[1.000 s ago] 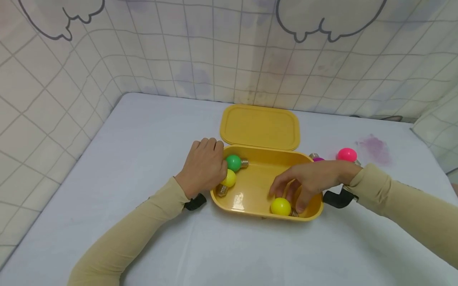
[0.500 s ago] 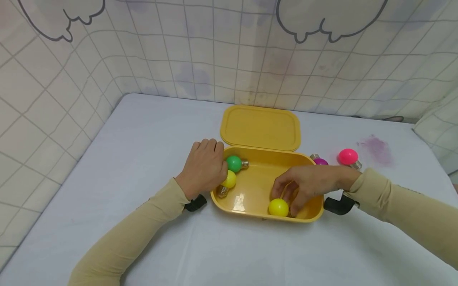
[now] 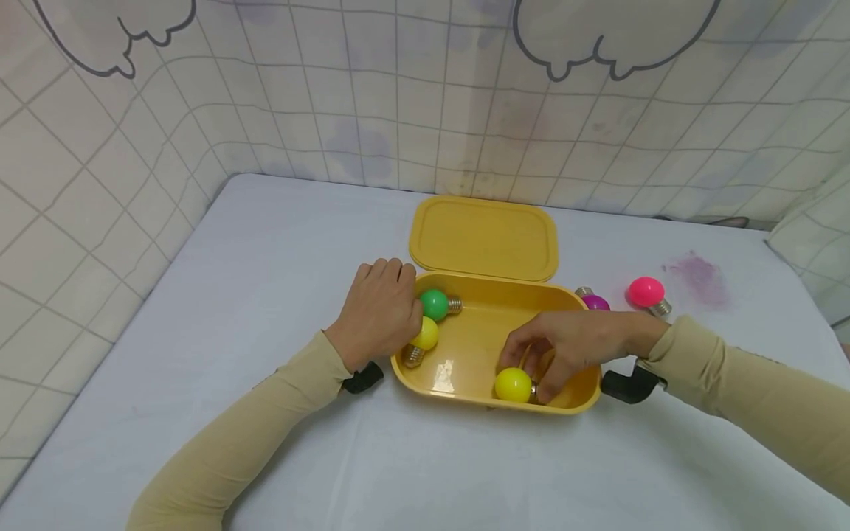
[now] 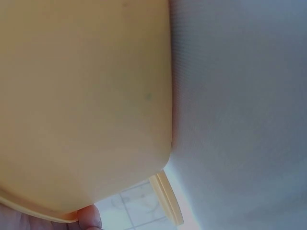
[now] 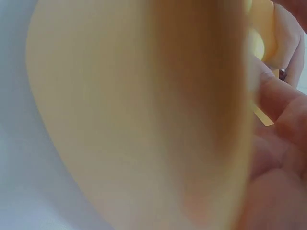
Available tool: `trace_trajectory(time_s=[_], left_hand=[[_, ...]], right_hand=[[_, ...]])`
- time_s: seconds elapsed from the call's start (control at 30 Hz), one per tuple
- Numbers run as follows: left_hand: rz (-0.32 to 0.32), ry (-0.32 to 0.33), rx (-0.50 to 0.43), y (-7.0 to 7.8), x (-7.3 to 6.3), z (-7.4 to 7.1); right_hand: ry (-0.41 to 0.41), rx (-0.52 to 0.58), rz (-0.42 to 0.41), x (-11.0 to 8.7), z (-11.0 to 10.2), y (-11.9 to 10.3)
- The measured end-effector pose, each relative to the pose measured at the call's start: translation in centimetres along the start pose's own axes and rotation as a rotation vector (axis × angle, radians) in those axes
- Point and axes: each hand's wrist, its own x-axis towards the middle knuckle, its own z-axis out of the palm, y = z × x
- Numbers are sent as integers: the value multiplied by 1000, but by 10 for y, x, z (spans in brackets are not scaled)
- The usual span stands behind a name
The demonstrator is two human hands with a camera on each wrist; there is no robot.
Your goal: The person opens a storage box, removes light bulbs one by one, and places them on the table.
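Observation:
A yellow plastic box (image 3: pixel 474 332) stands on the table in the head view. My left hand (image 3: pixel 381 313) grips its left rim, and fingertips (image 4: pixel 89 216) show at that rim in the left wrist view. My right hand (image 3: pixel 567 350) reaches over the right rim into the box. Its curled fingers and thumb hold a yellow light bulb (image 3: pixel 513 385) by the screw-base end, near the front wall. At the box's left end lie a green light bulb (image 3: pixel 434 304) and a second yellow light bulb (image 3: pixel 426 334), beside the left hand.
A flat yellow lid (image 3: pixel 483 237) lies right behind the box. Outside the right rim are a purple light bulb (image 3: pixel 595 302), partly hidden, and a pink light bulb (image 3: pixel 646 292). A grid-patterned cloth (image 3: pixel 425 110) hangs behind the white-covered table (image 3: pixel 285 236).
The yellow bulb at my right hand has shifted slightly left along the box's front wall, with the fingers and thumb following its base. My left hand stays on the rim.

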Motion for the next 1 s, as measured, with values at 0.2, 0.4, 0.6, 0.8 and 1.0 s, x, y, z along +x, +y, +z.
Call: trace_trajectory(time_s=[0.2, 0.4, 0.6, 0.8, 1.0], left_hand=[[-1, -1, 2, 0, 0, -1], [1, 2, -2, 0, 1, 0], [2, -2, -2, 1, 0, -1], [1, -3, 0, 1, 0, 0], [3, 2, 2, 1, 0, 0]], right_hand=[[23, -21, -21, -1, 1, 0], [49, -36, -46, -3, 2, -1], [66, -34, -75, -3, 5, 0], [74, -42, -87, -2, 6, 1], [83, -31, -100, -2, 7, 3]])
